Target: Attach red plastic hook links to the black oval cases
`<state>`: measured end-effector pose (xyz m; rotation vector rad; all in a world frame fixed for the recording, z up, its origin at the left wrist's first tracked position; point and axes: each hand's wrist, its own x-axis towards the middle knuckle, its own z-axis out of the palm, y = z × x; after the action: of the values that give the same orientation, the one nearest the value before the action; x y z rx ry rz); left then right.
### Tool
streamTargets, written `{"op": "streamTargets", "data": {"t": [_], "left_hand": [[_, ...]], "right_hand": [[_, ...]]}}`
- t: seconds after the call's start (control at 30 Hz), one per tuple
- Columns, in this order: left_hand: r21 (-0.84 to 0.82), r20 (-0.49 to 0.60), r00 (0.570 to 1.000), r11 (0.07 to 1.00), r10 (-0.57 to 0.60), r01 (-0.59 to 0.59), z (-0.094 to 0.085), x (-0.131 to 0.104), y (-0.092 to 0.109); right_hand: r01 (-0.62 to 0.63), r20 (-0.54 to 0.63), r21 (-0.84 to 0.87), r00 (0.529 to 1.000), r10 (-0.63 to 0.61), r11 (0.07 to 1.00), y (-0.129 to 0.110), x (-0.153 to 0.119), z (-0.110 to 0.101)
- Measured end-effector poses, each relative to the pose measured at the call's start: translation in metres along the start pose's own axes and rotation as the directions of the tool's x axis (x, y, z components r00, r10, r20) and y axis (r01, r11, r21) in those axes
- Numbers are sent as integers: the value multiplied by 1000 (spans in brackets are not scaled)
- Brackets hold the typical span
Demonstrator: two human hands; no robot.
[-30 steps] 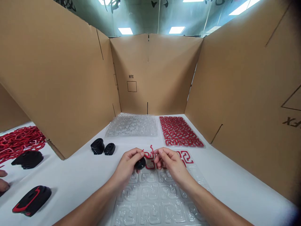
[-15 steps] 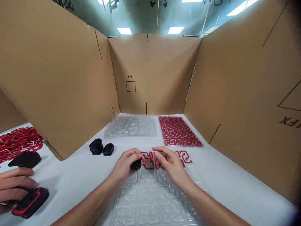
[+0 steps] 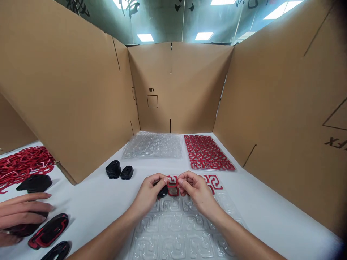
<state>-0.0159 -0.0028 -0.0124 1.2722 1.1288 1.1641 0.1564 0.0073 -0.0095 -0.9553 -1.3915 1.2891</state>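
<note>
My left hand [image 3: 151,191] is closed around a glossy black rounded plastic piece [image 3: 163,191], its thumb and forefinger together above it. Close by on the right, my right hand [image 3: 193,187] has its thumb and fingertips pinched; whatever lies between them is too small to tell. Both hands are over the far end of a clear moulded plastic tray [image 3: 173,231]. Hooked red strips [image 3: 215,181] sit in the tray's far pockets, partly hidden by my hands. The nearer pockets hold no strips.
Black pieces [image 3: 113,169] stand stacked on the left. Behind are clear trays [image 3: 153,144] and a tray filled with red strips [image 3: 207,153]. Cardboard walls [image 3: 179,86] surround the table. At left, another person's hand [image 3: 24,213] is near black-and-red pieces [image 3: 50,231] and a red strip pile [image 3: 24,162].
My hands have come closer together, and my right fingers have closed from a looser pose. The red strip seen at my left fingertips is harder to distinguish. More black pieces show at lower left.
</note>
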Motion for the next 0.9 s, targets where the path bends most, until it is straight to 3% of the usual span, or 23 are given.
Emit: {"op": "streamTargets", "data": {"t": [0.2, 0.5, 0.9], "left_hand": [[60, 12, 999, 997, 41, -41, 6, -2, -7], [-84, -13, 999, 996, -42, 41, 4, -2, 0], [-70, -35, 999, 997, 39, -41, 4, -4, 3]], "right_hand": [[7, -18, -9, 1000, -7, 1000, 0, -1, 0], [-57, -17, 63, 998, 58, 996, 2, 2, 1], [-17, -16, 124, 1000, 19, 992, -7, 0, -2]]}}
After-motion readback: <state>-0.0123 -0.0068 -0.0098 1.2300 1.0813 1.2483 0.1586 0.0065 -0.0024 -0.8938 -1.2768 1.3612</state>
